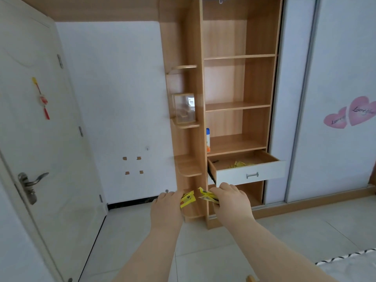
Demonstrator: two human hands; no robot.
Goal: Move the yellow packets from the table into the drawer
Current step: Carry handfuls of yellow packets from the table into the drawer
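**Left hand [165, 208] and right hand [232, 200] loaded, short of the open drawer [264, 169]**

Left hand: fingers curled round a few yellow packets [188, 198], which stick out to its right. Right hand: fingers closed over a fanned bunch [207, 195] of the same packets, corners poking out to its left. Both arms are stretched forward and the two loads are just beside each other.

Judgement: both hands are filled so that each trip carries more. They are held low and in front, below the drawer front, so a lift up and to the right is needed to clear its rim.

Drawer: pulled out of the wardrobe [223, 78], white front with a metal handle [252, 175]. Inside, a loose pile [239, 164] of yellow packets lies near the front wall. The rest of the wooden floor that shows is bare.

Shelf above the drawer: one white bottle [208, 140] with a blue cap at the left edge. Side shelf: a clear box [184, 107], contents unclear.

Table: not in view, so the remaining count cannot be told.
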